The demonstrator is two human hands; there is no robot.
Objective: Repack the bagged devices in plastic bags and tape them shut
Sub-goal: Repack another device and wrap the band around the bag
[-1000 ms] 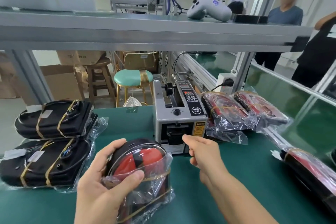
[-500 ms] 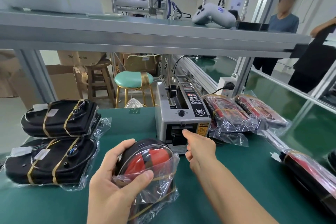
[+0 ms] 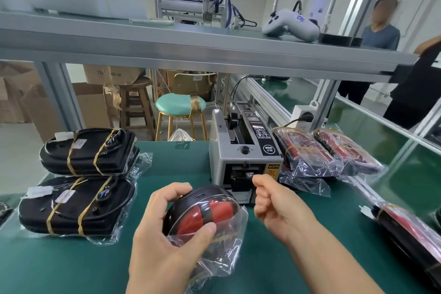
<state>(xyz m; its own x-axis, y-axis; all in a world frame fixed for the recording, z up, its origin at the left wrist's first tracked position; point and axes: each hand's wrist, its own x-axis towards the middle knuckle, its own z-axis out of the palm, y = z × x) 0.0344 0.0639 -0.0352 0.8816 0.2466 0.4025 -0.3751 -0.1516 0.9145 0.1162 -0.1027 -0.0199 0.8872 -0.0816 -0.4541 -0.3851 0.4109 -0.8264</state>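
Observation:
My left hand (image 3: 167,234) grips a round black-and-red device in a clear plastic bag (image 3: 210,212), held just above the green table (image 3: 71,265) in the lower middle. The bag's loose open end hangs toward me. My right hand (image 3: 279,207) is to the right of the device, thumb and forefinger pinched together right in front of the outlet of the grey tape dispenser (image 3: 243,150). A short piece of clear tape, barely visible, sits between those fingertips.
Two black banded devices in bags (image 3: 88,150) (image 3: 71,207) lie at the left. Red-and-black bagged devices (image 3: 307,153) (image 3: 346,150) sit right of the dispenser, and another (image 3: 410,234) lies at the right edge. A metal shelf beam (image 3: 191,52) crosses overhead. Two people stand at the far right.
My right hand reached to the dispenser outlet, then drew back a little with its fingers pinched. My left hand tilted the bagged device upward toward the dispenser.

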